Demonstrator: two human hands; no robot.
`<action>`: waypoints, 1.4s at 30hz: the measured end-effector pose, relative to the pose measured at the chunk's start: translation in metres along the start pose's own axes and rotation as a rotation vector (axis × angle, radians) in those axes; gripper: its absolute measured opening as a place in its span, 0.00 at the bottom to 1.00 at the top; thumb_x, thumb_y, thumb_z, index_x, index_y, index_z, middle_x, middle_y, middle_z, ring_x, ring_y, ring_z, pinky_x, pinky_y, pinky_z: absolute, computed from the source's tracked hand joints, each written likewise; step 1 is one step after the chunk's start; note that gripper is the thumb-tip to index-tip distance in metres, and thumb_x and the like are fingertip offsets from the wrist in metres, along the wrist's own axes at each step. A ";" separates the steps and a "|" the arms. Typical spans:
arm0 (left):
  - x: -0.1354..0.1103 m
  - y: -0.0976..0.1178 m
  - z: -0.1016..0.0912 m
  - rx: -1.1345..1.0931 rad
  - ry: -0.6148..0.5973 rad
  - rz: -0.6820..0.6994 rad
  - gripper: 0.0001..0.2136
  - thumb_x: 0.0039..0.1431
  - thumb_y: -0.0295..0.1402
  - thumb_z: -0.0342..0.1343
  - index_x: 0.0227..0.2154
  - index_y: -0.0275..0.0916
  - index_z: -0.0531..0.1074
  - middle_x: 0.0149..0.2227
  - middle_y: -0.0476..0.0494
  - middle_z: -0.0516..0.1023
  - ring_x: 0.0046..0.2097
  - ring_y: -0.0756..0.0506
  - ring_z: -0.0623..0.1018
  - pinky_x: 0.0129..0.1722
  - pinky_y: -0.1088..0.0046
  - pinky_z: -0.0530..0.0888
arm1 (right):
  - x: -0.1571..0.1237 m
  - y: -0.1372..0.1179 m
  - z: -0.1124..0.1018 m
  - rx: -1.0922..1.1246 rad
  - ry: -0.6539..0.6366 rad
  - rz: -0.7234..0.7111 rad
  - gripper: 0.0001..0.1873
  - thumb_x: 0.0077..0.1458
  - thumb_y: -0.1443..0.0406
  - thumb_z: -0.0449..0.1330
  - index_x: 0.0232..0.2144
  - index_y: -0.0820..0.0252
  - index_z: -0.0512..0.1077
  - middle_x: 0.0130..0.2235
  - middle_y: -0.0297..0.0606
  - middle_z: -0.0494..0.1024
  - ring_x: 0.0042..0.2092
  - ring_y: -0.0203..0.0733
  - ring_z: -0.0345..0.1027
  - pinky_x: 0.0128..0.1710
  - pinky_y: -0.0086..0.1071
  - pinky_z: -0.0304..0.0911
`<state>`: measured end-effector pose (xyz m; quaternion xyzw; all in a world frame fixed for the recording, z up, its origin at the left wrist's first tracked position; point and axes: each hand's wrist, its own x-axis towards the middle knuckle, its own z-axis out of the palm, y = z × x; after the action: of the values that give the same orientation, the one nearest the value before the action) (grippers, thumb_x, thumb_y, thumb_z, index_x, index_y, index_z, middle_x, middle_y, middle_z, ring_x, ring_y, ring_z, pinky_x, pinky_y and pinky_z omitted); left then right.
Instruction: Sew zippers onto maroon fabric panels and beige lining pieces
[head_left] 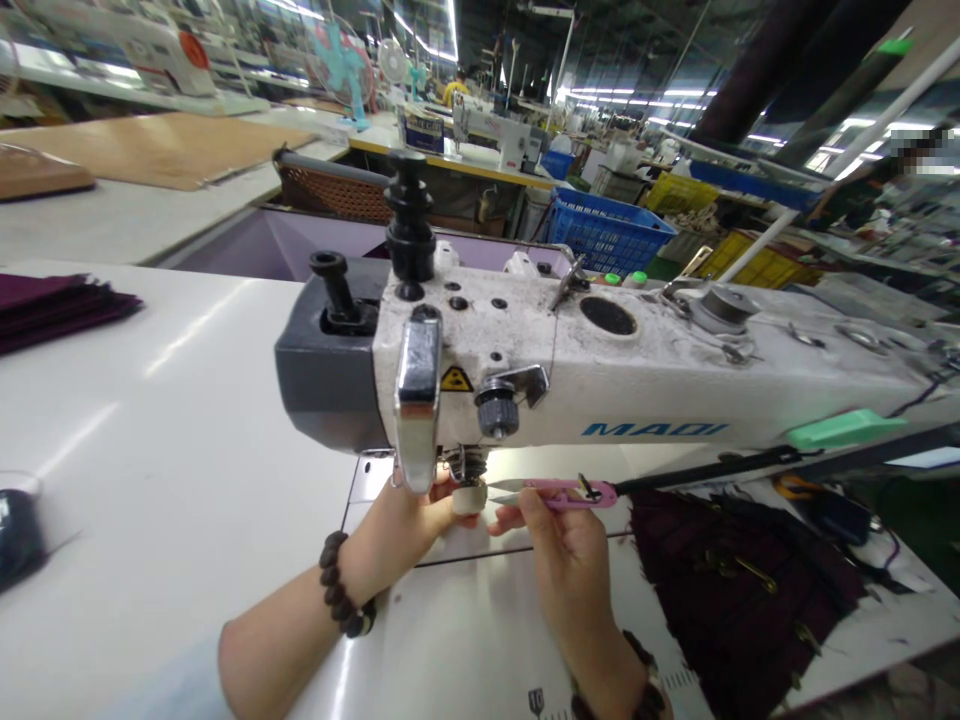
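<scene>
Under the head of a white sewing machine (645,370), my left hand (401,530) is closed with thumb and fingers by the needle area. A small cream-coloured rounded piece (469,498) shows at its thumb tip; its kind is unclear. The machine head hides part of these fingers. My right hand (570,550) grips pink thread snips (574,494), their pointed blades directed left at the cream piece and the needle clamp (469,465). Whether the blades touch anything is not visible.
Dark maroon fabric (742,590) with metal fittings lies right of my right hand. More maroon pieces (56,310) are stacked at left. A dark object (19,540) sits at the left edge. Behind the machine are a blue crate (607,228) and other sewing tables.
</scene>
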<state>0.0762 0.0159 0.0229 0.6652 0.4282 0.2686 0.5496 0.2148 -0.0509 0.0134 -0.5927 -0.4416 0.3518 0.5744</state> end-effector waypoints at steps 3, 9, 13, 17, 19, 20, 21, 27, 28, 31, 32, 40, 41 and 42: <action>0.000 0.000 0.000 -0.002 -0.015 -0.030 0.05 0.46 0.33 0.53 0.23 0.36 0.69 0.23 0.48 0.76 0.28 0.47 0.75 0.29 0.74 0.71 | 0.001 -0.002 -0.001 -0.040 -0.033 0.005 0.19 0.56 0.56 0.52 0.22 0.63 0.71 0.22 0.39 0.76 0.25 0.38 0.71 0.27 0.29 0.67; 0.000 0.002 -0.003 -0.007 -0.066 -0.023 0.06 0.46 0.33 0.54 0.24 0.36 0.72 0.26 0.47 0.77 0.32 0.45 0.75 0.33 0.73 0.70 | 0.002 0.001 -0.003 0.124 -0.011 0.063 0.17 0.55 0.55 0.53 0.24 0.63 0.69 0.21 0.37 0.75 0.25 0.38 0.71 0.29 0.30 0.67; 0.001 0.003 -0.003 -0.071 -0.097 -0.005 0.06 0.44 0.31 0.57 0.27 0.36 0.74 0.28 0.47 0.76 0.36 0.44 0.74 0.38 0.72 0.69 | 0.005 0.004 -0.008 0.257 0.060 0.085 0.14 0.54 0.55 0.55 0.28 0.62 0.67 0.22 0.35 0.75 0.26 0.38 0.71 0.29 0.31 0.68; -0.003 0.007 0.000 -0.257 -0.132 -0.118 0.07 0.44 0.31 0.60 0.28 0.34 0.73 0.25 0.47 0.75 0.31 0.46 0.74 0.35 0.72 0.70 | 0.018 0.002 -0.024 0.268 0.177 0.210 0.14 0.46 0.57 0.63 0.26 0.63 0.68 0.20 0.34 0.74 0.22 0.36 0.70 0.24 0.28 0.66; -0.011 0.009 0.001 -0.406 -0.161 -0.176 0.10 0.44 0.31 0.62 0.32 0.33 0.72 0.24 0.48 0.75 0.29 0.47 0.75 0.33 0.72 0.71 | 0.027 0.003 -0.037 0.395 0.191 0.368 0.13 0.42 0.60 0.65 0.25 0.64 0.67 0.20 0.33 0.74 0.19 0.34 0.67 0.21 0.27 0.66; -0.017 0.011 0.002 -0.467 -0.174 -0.190 0.12 0.43 0.31 0.63 0.33 0.33 0.72 0.24 0.48 0.75 0.28 0.48 0.75 0.32 0.73 0.71 | 0.031 0.004 -0.043 0.452 0.181 0.437 0.12 0.42 0.62 0.65 0.24 0.64 0.67 0.20 0.34 0.75 0.19 0.34 0.67 0.22 0.27 0.66; -0.023 0.012 0.002 -0.519 -0.181 -0.197 0.14 0.43 0.31 0.64 0.34 0.34 0.72 0.24 0.49 0.74 0.28 0.49 0.75 0.31 0.73 0.71 | 0.035 0.005 -0.049 0.494 0.164 0.491 0.10 0.41 0.64 0.65 0.23 0.64 0.67 0.21 0.35 0.75 0.20 0.34 0.68 0.23 0.28 0.67; -0.074 0.014 0.001 -0.778 -0.147 -0.228 0.15 0.40 0.32 0.68 0.32 0.34 0.74 0.25 0.47 0.75 0.27 0.50 0.76 0.28 0.78 0.71 | 0.024 -0.001 -0.063 0.532 0.037 0.593 0.04 0.41 0.70 0.63 0.23 0.65 0.70 0.27 0.43 0.78 0.30 0.39 0.73 0.34 0.31 0.69; -0.082 0.012 0.001 -0.813 -0.143 -0.225 0.14 0.40 0.31 0.69 0.31 0.34 0.74 0.25 0.46 0.76 0.27 0.50 0.76 0.28 0.78 0.72 | 0.016 -0.005 -0.060 0.515 0.014 0.590 0.06 0.41 0.68 0.64 0.24 0.66 0.71 0.28 0.44 0.78 0.29 0.39 0.73 0.32 0.31 0.69; -0.101 0.008 0.001 -0.893 -0.126 -0.198 0.13 0.40 0.30 0.68 0.30 0.35 0.74 0.27 0.46 0.76 0.28 0.49 0.76 0.30 0.76 0.73 | -0.017 -0.019 -0.044 0.342 -0.146 0.457 0.14 0.44 0.62 0.64 0.31 0.67 0.72 0.27 0.42 0.78 0.24 0.36 0.71 0.27 0.28 0.66; -0.107 0.006 0.001 -0.910 -0.113 -0.185 0.12 0.41 0.30 0.68 0.30 0.35 0.74 0.28 0.46 0.76 0.29 0.49 0.77 0.31 0.75 0.73 | -0.030 -0.023 -0.036 0.269 -0.258 0.400 0.17 0.46 0.60 0.63 0.36 0.67 0.72 0.26 0.40 0.77 0.24 0.35 0.70 0.27 0.27 0.65; -0.143 -0.002 -0.005 -1.015 -0.020 -0.121 0.12 0.45 0.29 0.66 0.34 0.36 0.74 0.25 0.47 0.74 0.26 0.51 0.75 0.26 0.80 0.72 | -0.087 -0.041 0.012 0.102 -0.705 0.367 0.08 0.46 0.65 0.60 0.29 0.67 0.72 0.24 0.35 0.73 0.24 0.33 0.67 0.27 0.27 0.65; -0.147 -0.003 -0.006 -1.025 0.014 -0.131 0.13 0.45 0.29 0.66 0.35 0.37 0.74 0.26 0.48 0.74 0.26 0.52 0.75 0.26 0.80 0.72 | -0.088 -0.044 0.013 0.069 -0.677 0.347 0.08 0.46 0.65 0.59 0.26 0.67 0.71 0.22 0.34 0.72 0.23 0.32 0.66 0.26 0.27 0.64; -0.151 -0.005 -0.007 -1.034 0.046 -0.149 0.14 0.44 0.29 0.66 0.36 0.37 0.74 0.26 0.48 0.74 0.26 0.52 0.75 0.26 0.80 0.72 | -0.088 -0.047 0.013 0.040 -0.651 0.318 0.09 0.47 0.64 0.58 0.24 0.67 0.71 0.20 0.34 0.71 0.22 0.32 0.65 0.25 0.26 0.64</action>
<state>-0.0042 -0.1108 0.0369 0.2685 0.2977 0.4195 0.8145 0.1658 -0.1301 0.0509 -0.4996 -0.4965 0.6156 0.3534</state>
